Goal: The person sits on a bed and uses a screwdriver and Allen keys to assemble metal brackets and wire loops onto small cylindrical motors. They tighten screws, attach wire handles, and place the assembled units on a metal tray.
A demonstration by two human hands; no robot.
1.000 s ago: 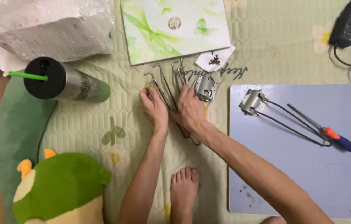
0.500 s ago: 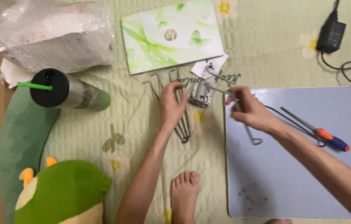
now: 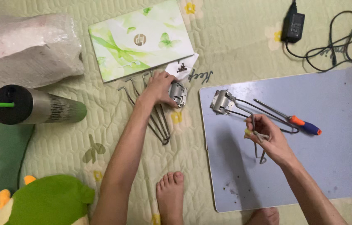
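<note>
Floor covered w/ pale green quilted mat (image 3: 234,50), flower print; blue-grey board (image 3: 342,158) lies flat at right, dark specks on surface; even indoor lighting.
</note>
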